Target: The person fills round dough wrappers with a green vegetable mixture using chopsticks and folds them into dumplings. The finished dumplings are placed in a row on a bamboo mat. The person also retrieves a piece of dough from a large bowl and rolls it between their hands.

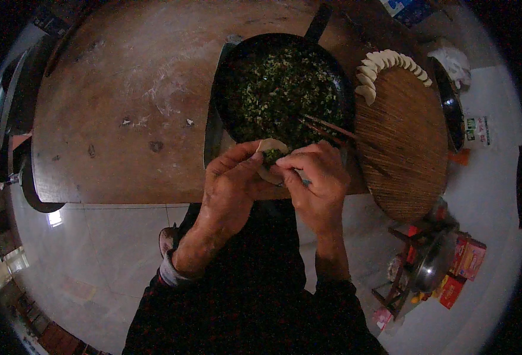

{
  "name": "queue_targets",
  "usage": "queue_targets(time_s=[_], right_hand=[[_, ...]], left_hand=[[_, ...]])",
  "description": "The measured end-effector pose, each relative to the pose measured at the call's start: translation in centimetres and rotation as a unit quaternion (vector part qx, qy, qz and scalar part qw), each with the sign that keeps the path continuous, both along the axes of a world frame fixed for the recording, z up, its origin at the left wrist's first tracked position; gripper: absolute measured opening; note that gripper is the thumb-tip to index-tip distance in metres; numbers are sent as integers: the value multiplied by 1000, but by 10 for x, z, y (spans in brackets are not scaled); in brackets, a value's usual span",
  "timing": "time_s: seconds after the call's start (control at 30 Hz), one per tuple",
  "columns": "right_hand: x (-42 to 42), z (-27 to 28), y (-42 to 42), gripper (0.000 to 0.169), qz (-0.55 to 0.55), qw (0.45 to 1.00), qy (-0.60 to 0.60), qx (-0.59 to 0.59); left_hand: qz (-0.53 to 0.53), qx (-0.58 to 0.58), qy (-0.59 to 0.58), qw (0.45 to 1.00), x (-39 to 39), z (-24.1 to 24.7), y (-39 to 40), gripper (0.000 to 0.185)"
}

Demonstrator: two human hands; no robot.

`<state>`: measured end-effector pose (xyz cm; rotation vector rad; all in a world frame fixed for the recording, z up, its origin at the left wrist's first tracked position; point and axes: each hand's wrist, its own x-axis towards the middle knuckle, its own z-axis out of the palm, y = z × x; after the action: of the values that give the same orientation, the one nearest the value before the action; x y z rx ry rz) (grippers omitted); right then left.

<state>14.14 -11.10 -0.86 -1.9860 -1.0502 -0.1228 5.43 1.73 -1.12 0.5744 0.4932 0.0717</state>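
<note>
Between my two hands is a round dumpling wrapper [273, 144] with a mound of chopped green filling [271, 155] on it. My left hand [231, 182] grips the wrapper's left edge with thumb and fingers. The fingertips of my right hand [316, 179] pinch it at the right, beside the filling. Just beyond my hands stands a dark frying pan [225, 126] holding more green filling [283, 84]. A pair of chopsticks [325, 124] leans over the pan's near right rim, tips in the filling.
Folded dumplings [387, 62] form a curved row along the far edge of a round slatted tray [403, 146] at the right. The wooden table [123, 97] carries flour smears and dough scraps. Below right, a metal bowl [432, 266] and red boxes [467, 257] stand near the wall.
</note>
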Motion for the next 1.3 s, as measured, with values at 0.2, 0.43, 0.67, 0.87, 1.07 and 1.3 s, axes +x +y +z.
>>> queue_targets(time_s=[0.2, 0.43, 0.67, 0.87, 1.07, 1.3], right_hand=[[3, -4, 0, 17, 2, 1000, 15, 23], [2, 14, -16, 25, 57, 998, -8, 33], [-1, 10, -22, 30, 98, 988, -116, -40], [1, 2, -23, 29, 75, 991, -105, -21], [3, 8, -18, 19, 92, 992, -60, 57], [6, 1, -20, 29, 114, 984, 60, 119]], left_hand=[[-2, 5, -2, 1000, 1, 6, 0, 29], [-1, -43, -39, 998, 0, 3, 3, 36], [-7, -62, -26, 998, -1, 7, 5, 38], [-33, -23, -64, 997, -3, 6, 3, 38], [-43, 92, -82, 991, -10, -1, -3, 46], [-110, 319, -61, 939, -16, 16, -3, 48]])
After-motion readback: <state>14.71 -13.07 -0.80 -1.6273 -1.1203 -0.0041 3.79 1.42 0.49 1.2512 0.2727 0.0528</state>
